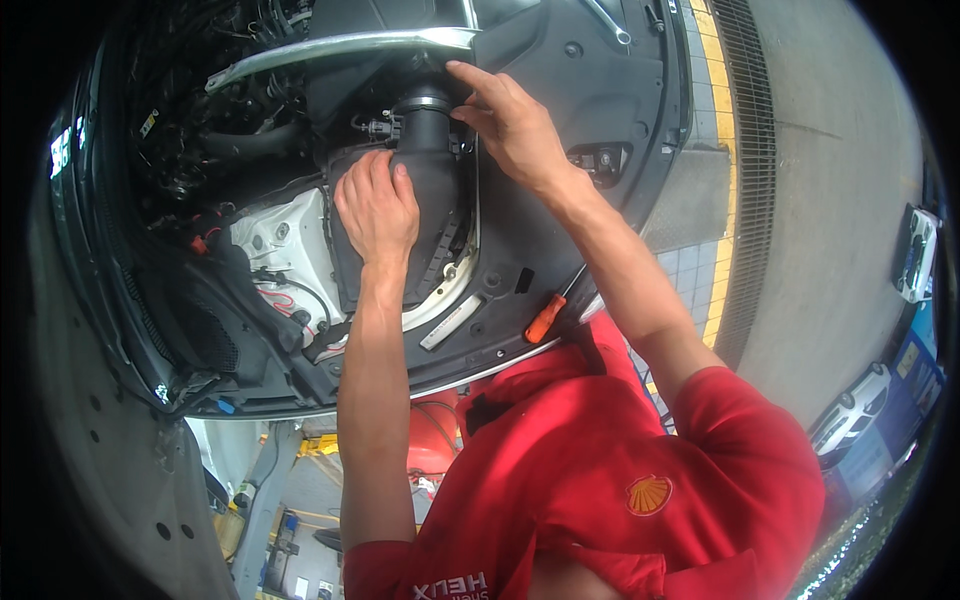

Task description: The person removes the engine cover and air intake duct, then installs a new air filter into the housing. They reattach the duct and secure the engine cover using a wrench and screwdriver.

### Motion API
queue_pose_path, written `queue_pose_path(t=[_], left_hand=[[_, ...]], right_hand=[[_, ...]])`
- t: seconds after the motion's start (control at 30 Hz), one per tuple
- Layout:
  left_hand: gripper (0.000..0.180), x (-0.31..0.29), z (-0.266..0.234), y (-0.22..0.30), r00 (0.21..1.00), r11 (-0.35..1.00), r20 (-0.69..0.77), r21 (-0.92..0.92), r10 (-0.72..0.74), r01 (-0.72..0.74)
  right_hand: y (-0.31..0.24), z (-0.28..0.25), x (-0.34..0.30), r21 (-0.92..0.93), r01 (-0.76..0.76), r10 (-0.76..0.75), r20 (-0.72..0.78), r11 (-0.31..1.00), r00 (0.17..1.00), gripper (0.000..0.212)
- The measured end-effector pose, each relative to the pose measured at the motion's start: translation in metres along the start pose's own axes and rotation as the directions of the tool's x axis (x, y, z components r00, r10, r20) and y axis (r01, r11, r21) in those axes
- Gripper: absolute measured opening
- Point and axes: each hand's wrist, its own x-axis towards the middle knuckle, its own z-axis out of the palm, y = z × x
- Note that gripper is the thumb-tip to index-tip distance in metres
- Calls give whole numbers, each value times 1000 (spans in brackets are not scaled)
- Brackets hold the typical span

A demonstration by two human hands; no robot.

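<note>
In the engine bay, my left hand lies with its fingers stretched over the top of a black plastic air filter housing. From that housing a round black outlet runs away from me to a metal hose clamp. Right beside the clamp is my right hand, index finger extended and thumb apart, holding nothing that I can see. Its thumb tip is close to the outlet's right side; whether it touches cannot be made out. A small sensor plug sticks out left of the outlet.
An orange-handled screwdriver lies on the black front trim, near a white label. Across the bay runs a silver brace bar. A wrench rests on the far trim cover. A white body panel with wires sits left of the housing.
</note>
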Motion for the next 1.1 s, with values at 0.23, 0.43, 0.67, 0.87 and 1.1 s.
queue_pose_path(t=[0.23,0.43,0.67,0.87,1.1], left_hand=[[29,1,0,-1,1000,1000,-16,-12,10,-10],[30,1,0,-1,1000,1000,-7,3,5,-5],[29,0,1,-1,1000,1000,-6,2,6,-6],[29,1,1,-1,1000,1000,-18,6,16,-16],[29,0,0,-1,1000,1000,-17,-1,12,-12]], right_hand=[[-1,-11,-1,95,31,-30,-16,995,999,47],[1,1,-2,-168,28,-38,-52,985,998,49],[3,-8,-4,108,119,-118,-11,987,993,47],[1,-1,-3,-55,-41,36,-79,998,996,45],[7,-7,-1,118,125,-120,-48,985,992,44]])
